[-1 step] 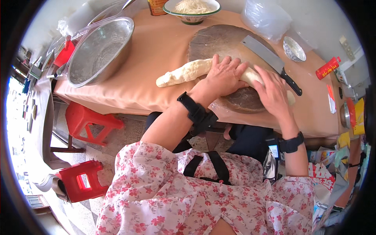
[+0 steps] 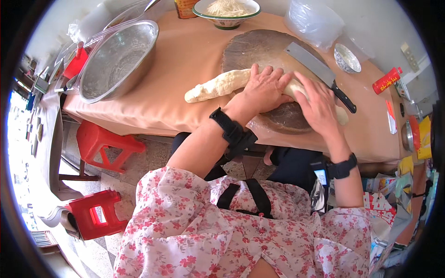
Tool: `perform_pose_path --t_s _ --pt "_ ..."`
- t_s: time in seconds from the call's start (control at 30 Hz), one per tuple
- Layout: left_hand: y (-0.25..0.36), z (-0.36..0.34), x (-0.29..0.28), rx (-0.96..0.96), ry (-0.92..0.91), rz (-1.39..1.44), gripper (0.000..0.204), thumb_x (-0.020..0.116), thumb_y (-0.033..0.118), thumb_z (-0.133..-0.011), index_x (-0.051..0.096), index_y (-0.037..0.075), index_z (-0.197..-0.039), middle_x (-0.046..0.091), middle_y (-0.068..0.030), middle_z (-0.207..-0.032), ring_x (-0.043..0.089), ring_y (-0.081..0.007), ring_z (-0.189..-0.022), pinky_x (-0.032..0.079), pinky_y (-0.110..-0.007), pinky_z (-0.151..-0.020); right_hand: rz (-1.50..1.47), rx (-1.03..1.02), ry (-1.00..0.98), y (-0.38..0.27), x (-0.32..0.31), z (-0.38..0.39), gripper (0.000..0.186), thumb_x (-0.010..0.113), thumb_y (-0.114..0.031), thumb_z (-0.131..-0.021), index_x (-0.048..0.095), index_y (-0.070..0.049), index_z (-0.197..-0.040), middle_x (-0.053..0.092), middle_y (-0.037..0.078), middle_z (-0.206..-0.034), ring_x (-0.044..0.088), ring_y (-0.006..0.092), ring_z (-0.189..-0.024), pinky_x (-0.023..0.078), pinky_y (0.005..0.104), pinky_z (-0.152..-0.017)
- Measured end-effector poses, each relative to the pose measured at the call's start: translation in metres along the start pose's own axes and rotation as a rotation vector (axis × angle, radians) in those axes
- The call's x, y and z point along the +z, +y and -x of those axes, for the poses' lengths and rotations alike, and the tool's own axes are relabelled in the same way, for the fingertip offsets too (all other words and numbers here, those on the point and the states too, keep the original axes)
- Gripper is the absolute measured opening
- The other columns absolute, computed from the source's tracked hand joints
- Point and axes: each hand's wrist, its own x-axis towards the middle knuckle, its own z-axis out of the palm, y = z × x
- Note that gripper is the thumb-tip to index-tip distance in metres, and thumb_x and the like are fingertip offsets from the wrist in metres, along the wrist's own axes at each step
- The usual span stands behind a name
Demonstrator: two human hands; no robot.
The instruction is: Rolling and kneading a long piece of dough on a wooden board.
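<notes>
A long pale roll of dough (image 2: 217, 86) lies across a round wooden chopping board (image 2: 250, 48); its left end reaches past the board over the tablecloth. My left hand (image 2: 265, 91) presses palm down on the middle of the roll, fingers stretched over it. Close beside it, my right hand (image 2: 319, 107) rests over the right part, fingers extended and slightly bent. The roll's right end shows beyond that hand, and its part under the palms is hidden. A cleaver (image 2: 311, 62) with a black handle lies on the board's right side, its handle over the edge.
A large metal basin (image 2: 118, 62) stands at the left. At the back is a bowl (image 2: 227, 13) of pale shreds. A small patterned bowl (image 2: 347, 59) and a red bottle (image 2: 387, 81) are to the right. Red stools (image 2: 109, 143) stand below the table's left side.
My right hand has shifted slightly left, nearer my left hand, and its fingers have moved up a little over the dough. My left hand and the roll have hardly moved.
</notes>
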Motion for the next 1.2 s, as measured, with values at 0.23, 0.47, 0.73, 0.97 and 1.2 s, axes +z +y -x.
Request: perform_pose_path --t_s 0.23,0.47,0.73,0.97,1.2 --pt "-0.005 0.030 -0.004 -0.027 0.203 -0.208 0.062 0.065 0.045 -0.085 0.050 0.014 -0.137 0.053 -0.0088 -0.135 0.044 -0.0260 -0.131 0.024 -0.058 -0.109 0.082 0.046 -0.026 -0.001 0.035 -0.015 0.041 0.056 -0.041 -0.095 0.058 -0.017 -0.128 0.069 0.010 -0.102 0.064 0.0299 -0.097 0.047 0.0467 -0.081" --pt "-0.020 0.084 -0.027 -0.133 0.096 -0.145 0.074 0.061 0.057 -0.087 0.040 0.020 -0.148 0.039 -0.0056 -0.151 0.027 -0.0370 -0.142 0.014 -0.070 -0.108 0.119 -0.126 0.030 0.001 0.013 0.021 0.035 0.062 -0.037 -0.092 0.066 -0.014 -0.117 0.066 0.005 -0.088 0.062 0.0259 -0.083 0.043 0.0412 -0.072" --pt "-0.024 0.051 -0.035 -0.124 0.018 -0.156 0.081 0.049 0.070 -0.086 0.040 0.016 -0.147 0.042 -0.0106 -0.149 0.029 -0.0386 -0.141 0.019 -0.069 -0.108 0.212 -0.074 0.018 0.020 0.010 0.008 0.038 0.055 -0.041 -0.096 0.066 -0.015 -0.121 0.064 0.008 -0.122 0.055 0.0278 -0.115 0.040 0.0452 -0.091" --pt "-0.053 -0.010 -0.034 -0.235 -0.166 -0.068 0.074 0.043 0.071 -0.089 0.049 0.019 -0.141 0.050 -0.0088 -0.143 0.035 -0.0358 -0.138 0.027 -0.060 -0.108 0.233 0.165 -0.079 0.052 0.033 -0.029 0.049 0.039 -0.051 -0.101 0.062 -0.019 -0.130 0.056 0.012 -0.138 0.044 0.0349 -0.134 0.030 0.0541 -0.106" --pt "-0.042 0.016 -0.033 -0.160 -0.082 -0.131 0.075 0.051 0.069 -0.087 0.045 0.021 -0.144 0.048 -0.0110 -0.143 0.038 -0.0354 -0.136 0.030 -0.058 -0.106 0.073 0.068 -0.120 0.035 0.027 -0.007 0.050 0.046 -0.052 -0.098 0.060 -0.019 -0.132 0.058 0.009 -0.135 0.047 0.0337 -0.129 0.031 0.0509 -0.104"
